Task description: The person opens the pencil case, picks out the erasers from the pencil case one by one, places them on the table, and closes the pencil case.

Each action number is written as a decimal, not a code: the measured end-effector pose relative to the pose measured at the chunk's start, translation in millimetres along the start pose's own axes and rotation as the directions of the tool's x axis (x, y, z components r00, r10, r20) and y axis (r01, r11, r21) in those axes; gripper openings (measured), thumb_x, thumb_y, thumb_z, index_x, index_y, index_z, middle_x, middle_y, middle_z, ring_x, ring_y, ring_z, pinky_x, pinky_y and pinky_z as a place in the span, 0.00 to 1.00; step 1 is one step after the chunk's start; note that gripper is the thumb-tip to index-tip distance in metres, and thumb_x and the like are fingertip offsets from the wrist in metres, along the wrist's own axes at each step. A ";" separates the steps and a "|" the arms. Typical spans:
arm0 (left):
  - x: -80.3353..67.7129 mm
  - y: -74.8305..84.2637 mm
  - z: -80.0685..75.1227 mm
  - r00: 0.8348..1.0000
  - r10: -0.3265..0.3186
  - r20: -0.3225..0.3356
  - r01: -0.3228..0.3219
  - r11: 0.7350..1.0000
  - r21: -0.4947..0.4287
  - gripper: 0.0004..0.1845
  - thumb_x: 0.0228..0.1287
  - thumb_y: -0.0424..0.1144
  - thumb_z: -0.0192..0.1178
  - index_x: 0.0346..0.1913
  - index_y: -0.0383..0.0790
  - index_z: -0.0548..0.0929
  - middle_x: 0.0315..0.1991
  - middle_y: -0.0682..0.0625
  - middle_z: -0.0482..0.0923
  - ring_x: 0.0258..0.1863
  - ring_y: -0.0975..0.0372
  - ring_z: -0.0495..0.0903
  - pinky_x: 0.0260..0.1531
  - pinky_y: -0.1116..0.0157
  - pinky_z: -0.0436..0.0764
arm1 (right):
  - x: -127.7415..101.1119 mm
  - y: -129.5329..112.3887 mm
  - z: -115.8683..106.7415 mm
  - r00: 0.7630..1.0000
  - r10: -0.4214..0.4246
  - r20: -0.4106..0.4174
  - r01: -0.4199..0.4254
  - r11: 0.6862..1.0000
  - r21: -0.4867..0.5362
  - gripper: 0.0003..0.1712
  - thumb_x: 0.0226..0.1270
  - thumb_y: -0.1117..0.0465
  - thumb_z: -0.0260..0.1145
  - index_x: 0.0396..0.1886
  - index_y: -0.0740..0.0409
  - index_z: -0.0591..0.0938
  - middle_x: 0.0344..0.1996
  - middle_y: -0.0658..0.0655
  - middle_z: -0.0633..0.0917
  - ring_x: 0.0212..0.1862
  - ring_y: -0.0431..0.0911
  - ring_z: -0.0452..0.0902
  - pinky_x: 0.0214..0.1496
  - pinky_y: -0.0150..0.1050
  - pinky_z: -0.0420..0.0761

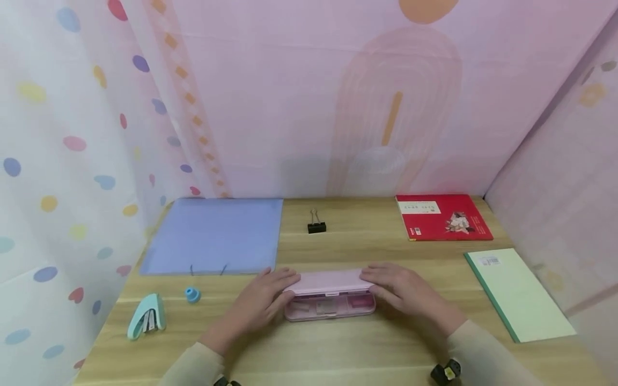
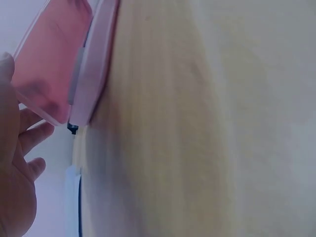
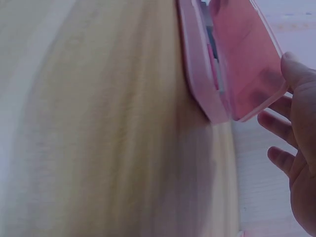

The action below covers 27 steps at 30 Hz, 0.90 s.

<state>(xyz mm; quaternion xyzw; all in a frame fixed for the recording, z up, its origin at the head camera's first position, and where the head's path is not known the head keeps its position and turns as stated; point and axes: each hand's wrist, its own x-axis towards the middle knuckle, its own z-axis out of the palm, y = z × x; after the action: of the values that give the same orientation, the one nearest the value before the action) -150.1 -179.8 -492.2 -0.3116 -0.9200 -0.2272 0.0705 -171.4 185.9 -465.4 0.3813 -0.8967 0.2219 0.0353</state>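
A pink pencil case [image 1: 330, 316] lies on the table with its lid [image 1: 330, 280] raised part way. Through the gap some small contents show, too indistinct to name. My left hand [image 1: 263, 296] holds the lid's left end, and my right hand [image 1: 404, 289] holds its right end. In the left wrist view the thumb of the left hand [image 2: 15, 168] lies at the lid's edge [image 2: 54, 64], with fingers behind it. The right wrist view shows the right hand [image 3: 302, 123] pinching the other end of the lid [image 3: 249, 59] likewise.
At left are a blue folder [image 1: 217, 236], a mint stapler [image 1: 147, 316] and a small blue round piece [image 1: 192, 294]. A black binder clip [image 1: 316, 227] stands at the back. To the right lie a red book [image 1: 441, 217] and a pale green notebook [image 1: 523, 297]. Curtains surround the table.
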 end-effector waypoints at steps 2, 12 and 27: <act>5.1 0.6 -1.8 1.000 -0.001 -0.015 0.001 1.000 -0.016 0.21 0.75 0.51 0.45 0.63 0.47 0.76 0.61 0.49 0.75 0.64 0.54 0.69 0.67 0.45 0.58 | 1.9 -0.4 -1.9 1.000 0.016 -0.025 -0.015 1.000 0.021 0.20 0.69 0.52 0.63 0.59 0.45 0.80 0.57 0.45 0.80 0.61 0.44 0.73 0.61 0.48 0.74; 30.0 2.7 -7.0 0.992 -0.008 -0.123 0.004 0.999 -0.037 0.16 0.75 0.44 0.48 0.55 0.43 0.82 0.52 0.49 0.82 0.55 0.55 0.78 0.67 0.46 0.59 | 15.4 -1.2 -6.2 0.977 0.155 -0.149 -0.129 0.977 0.170 0.17 0.65 0.59 0.67 0.53 0.41 0.83 0.50 0.40 0.83 0.53 0.37 0.79 0.54 0.40 0.80; 35.7 -0.9 -18.6 0.950 0.206 -0.236 -0.173 0.973 0.154 0.30 0.60 0.49 0.64 0.63 0.40 0.75 0.61 0.45 0.75 0.58 0.51 0.75 0.63 0.46 0.65 | 31.1 2.1 -2.4 0.976 -0.047 -0.211 0.033 0.997 -0.072 0.35 0.60 0.56 0.71 0.67 0.47 0.72 0.63 0.51 0.76 0.62 0.47 0.73 0.59 0.48 0.76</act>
<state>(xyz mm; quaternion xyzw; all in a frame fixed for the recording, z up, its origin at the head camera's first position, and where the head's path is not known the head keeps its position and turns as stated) -179.4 -169.8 -466.3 -0.3621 -0.8824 -0.1959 0.2277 -195.1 167.4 -456.7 0.3719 -0.8870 0.2299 0.1484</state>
